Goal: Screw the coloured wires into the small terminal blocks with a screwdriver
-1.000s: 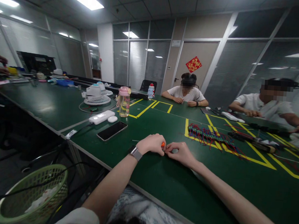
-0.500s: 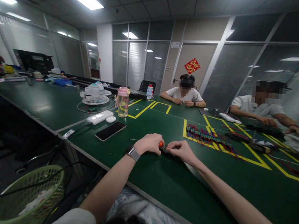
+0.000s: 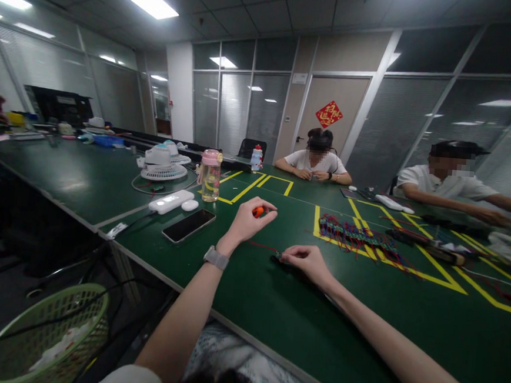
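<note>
My left hand [image 3: 253,218] is raised a little above the green table, its fingers curled round the orange handle of a screwdriver [image 3: 258,212]. The shaft is hidden behind the hand. My right hand [image 3: 305,261] rests low over the table and pinches a small green circuit board [image 3: 279,255] between thumb and fingertips. From the board a thin red wire [image 3: 263,246] runs left across the table. Something small and dark lies under the board; I cannot make it out. The two hands are apart.
A phone [image 3: 188,225], a white power strip [image 3: 171,201] and a pink-lidded bottle [image 3: 210,176] stand to the left. Wired boards [image 3: 358,234] lie bundled at right, inside yellow tape [image 3: 434,280]. Two people sit across the table. A green basket [image 3: 96,303] stands below the table edge.
My left hand has lifted away from the board, up and to the left, with the screwdriver still in it. My right hand stays nearly in place. The red wire has come into view.
</note>
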### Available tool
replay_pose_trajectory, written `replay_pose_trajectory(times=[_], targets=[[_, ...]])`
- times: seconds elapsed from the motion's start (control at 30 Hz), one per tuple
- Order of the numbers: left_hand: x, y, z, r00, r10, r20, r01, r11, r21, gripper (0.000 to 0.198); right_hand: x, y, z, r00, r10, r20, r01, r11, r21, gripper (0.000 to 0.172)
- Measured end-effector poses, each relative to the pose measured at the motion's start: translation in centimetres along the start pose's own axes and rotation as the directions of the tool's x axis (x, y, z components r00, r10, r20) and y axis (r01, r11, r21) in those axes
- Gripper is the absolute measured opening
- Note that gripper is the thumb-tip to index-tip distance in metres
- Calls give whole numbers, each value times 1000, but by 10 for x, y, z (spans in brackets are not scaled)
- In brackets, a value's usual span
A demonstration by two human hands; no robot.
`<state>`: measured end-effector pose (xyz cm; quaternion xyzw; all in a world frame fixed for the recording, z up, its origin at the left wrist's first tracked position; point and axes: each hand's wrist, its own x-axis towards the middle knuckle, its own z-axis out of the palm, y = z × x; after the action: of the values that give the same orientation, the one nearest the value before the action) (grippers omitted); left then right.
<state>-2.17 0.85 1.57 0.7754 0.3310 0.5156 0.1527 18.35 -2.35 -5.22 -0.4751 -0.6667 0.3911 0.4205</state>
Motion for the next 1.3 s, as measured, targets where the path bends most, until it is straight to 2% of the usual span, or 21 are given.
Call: replay_pose_trajectory(times=[0.1, 0.23, 0.4, 0.53, 0.67, 0.77, 0.87, 0.93, 1.0, 1.17, 1.3], targets=[[1, -2, 3, 995, 18, -93, -17, 1000, 19, 21, -1, -1, 0, 1000, -25, 7, 25, 1000, 9, 24], [-1, -2, 7, 994, 43, -105, -36, 997, 75, 20, -3, -5, 1, 996, -85, 23, 85, 996, -11, 25], [-3, 1, 8, 992, 44, -114, -24, 985, 168, 21, -12, -7, -9, 996, -73, 52, 77, 994, -75, 27], [-3, 0, 7, 989, 24, -146, 13, 969, 248, 21, -37, -3, -46, 998, -62, 18, 64, 982, -177, 30], [-3, -1, 8, 991, 38, -127, 1, 956, 293, 21, -77, 11, -107, 988, 41, -151, -83, 955, -285, 36], [-4, -1, 11, 992, 51, -114, -13, 949, 314, 20, -106, 26, -154, 942, 122, -312, -220, 927, -304, 35], [-4, -1, 13, 994, 53, -97, -18, 944, 330, 19, -126, 39, -188, 873, 169, -457, -323, 903, -283, 32], [-4, -1, 13, 995, 52, -89, -20, 943, 332, 19, -132, 44, -201, 840, 200, -505, -361, 900, -245, 30], [-5, -1, 12, 995, 45, -85, -14, 943, 332, 19, -133, 47, -207, 826, 207, -524, -364, 906, -217, 28], [-5, 1, 11, 997, 37, -71, -10, 936, 351, 20, -131, 49, -211, 805, 167, -569, -350, 909, -228, 25], [-6, 3, 11, 998, 48, -52, -27, 937, 349, 19, -132, 52, -208, 862, 108, -496, -317, 877, -360, 28]])
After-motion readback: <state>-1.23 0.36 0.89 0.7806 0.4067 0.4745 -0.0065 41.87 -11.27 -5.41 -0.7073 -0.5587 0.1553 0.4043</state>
